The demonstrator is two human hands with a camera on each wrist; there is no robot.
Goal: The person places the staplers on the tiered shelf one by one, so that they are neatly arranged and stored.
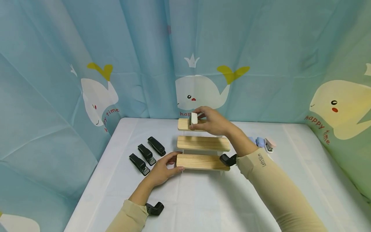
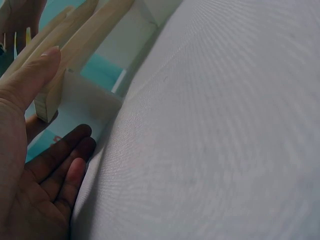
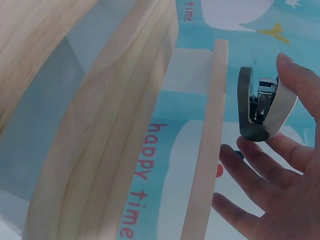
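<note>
A three-tier wooden display shelf (image 1: 203,161) with clear side supports stands mid-table. At the left end of its lowest plank, my left hand (image 1: 163,170) pinches the wood, its thumb (image 2: 37,75) on one face and a finger behind. My right hand (image 1: 214,121) is up at the top plank (image 1: 183,124) and holds a small stapler (image 3: 256,107) between thumb and fingers. The stapler has a white side and a dark grey-green side, with its metal works showing between. In the right wrist view it is beside the top plank, a gap between them.
Three long black things (image 1: 156,146) with ridged ends lie in a slanting row left of the shelf. Right of it, partly behind the right forearm, are small blue (image 1: 260,142) and pink (image 1: 270,143) staplers. A whale-print curtain (image 1: 150,64) hangs behind the white table (image 1: 191,203).
</note>
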